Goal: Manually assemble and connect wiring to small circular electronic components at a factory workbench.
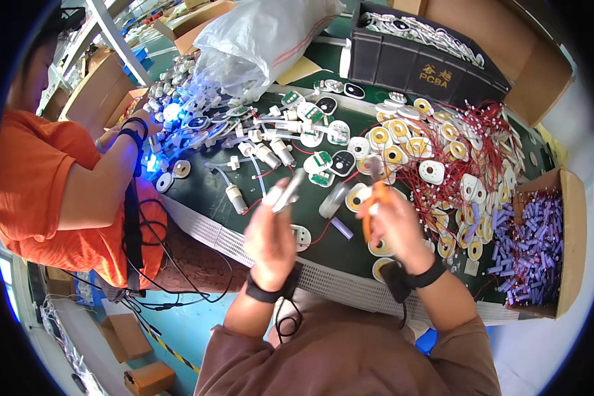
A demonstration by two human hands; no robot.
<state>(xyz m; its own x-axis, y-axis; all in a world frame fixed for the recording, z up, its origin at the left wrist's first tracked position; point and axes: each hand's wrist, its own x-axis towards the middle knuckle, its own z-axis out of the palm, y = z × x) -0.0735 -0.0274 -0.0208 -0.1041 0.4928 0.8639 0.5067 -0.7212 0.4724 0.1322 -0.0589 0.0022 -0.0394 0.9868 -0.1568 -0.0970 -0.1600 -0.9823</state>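
My left hand (272,244) is closed on a small white part (287,193), smeared by motion, raised above the near edge of the bench. In my right hand (396,228) are orange-handled pliers (378,197), their metal jaws pointing away from me. Between the hands a clear, rounded plastic piece (335,200) lies on the green mat, with a purple battery cell (342,228) beside it. A white oval housing (301,237) rests just right of my left hand. Beyond, small motors with clear tubes (234,198) and white housings with green circuit boards (320,162) are scattered.
White discs with yellow rings (395,155) and red wires pile up at right. A cardboard box (569,251) of purple cells stands at the right edge. At the back are a black bin (422,63) and a plastic bag (264,39). A co-worker in orange (39,178) works at left.
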